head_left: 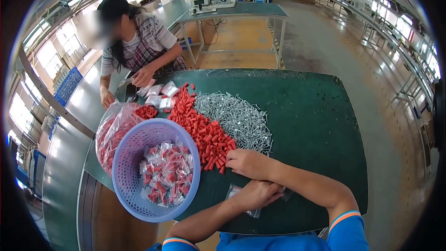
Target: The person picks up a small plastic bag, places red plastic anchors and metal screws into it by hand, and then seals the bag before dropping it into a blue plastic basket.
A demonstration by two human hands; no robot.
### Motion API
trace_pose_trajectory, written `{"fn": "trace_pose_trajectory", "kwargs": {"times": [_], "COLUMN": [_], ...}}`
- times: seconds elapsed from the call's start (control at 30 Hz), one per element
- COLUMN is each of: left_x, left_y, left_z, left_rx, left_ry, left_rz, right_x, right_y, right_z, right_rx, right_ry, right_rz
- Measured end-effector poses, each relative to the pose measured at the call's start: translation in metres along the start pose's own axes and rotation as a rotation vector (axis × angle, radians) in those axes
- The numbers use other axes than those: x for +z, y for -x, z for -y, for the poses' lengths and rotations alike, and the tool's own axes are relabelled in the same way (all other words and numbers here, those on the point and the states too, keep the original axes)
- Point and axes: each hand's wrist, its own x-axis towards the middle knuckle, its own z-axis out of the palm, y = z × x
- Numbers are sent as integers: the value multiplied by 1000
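Note:
My right hand (248, 163) reaches across to the front right edge of the pile of red plastic caps (204, 132), its fingertips touching the caps. My left hand (261, 194) lies below it, near the table's front edge, with fingers bent together over a small clear plastic bag; what they grip is hidden. Another small clear bag (233, 190) lies beside that hand. Silver screws (234, 117) are heaped behind my hands, touching the red pile. The forearms come close to each other.
A purple basket (121, 176) of small filled bags stands at the left front. Behind it are a large bag of red caps (106, 144) and small packets (169, 89). A co-worker (144, 42) handles packets at the back left of the green table (316, 125).

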Motion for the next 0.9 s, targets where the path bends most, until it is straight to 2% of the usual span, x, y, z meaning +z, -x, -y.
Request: {"fn": "trace_pose_trajectory", "kwargs": {"times": [0.1,0.23,0.33,0.4,0.47,0.5,0.57,0.67,0.73,0.8,0.83,0.87,0.9], "left_x": [-6,-4,-12,-20,-34,-42,-51,-57,-53,-51,-51,-51,-51], "left_y": [-6,-6,-7,-7,-8,-8,-10,-11,-11,-10,-11,-12,-12], "left_z": [-3,-4,-7,-9,-8,-11,-12,-6,3,6,7,7,7], "left_rx": [100,82,54,42,72,12,-61,-117,-120,-124,-123,-121,-124], "left_ry": [-49,-36,-18,-107,-129,-158,-216,-276,-279,-279,-283,-283,-281], "left_rz": [-69,-71,-59,-121,-172,-217,-320,-376,-420,-420,-417,-413,-399], "right_x": [-9,-9,-23,-57,-96,-109,-126,-110,-101,-93,-96,-97,-99], "right_y": [-1,-5,-10,-5,8,17,35,57,63,63,60,56,53], "right_z": [6,10,7,18,39,43,48,35,33,27,29,30,31], "right_rx": [-12,14,38,288,420,431,533,522,617,684,642,646,495], "right_ry": [225,317,267,-237,-394,-397,-346,-300,-448,-654,-522,-532,-374], "right_rz": [44,89,96,-130,-321,-325,-189,-166,-179,-381,-380,-387,-341]}}
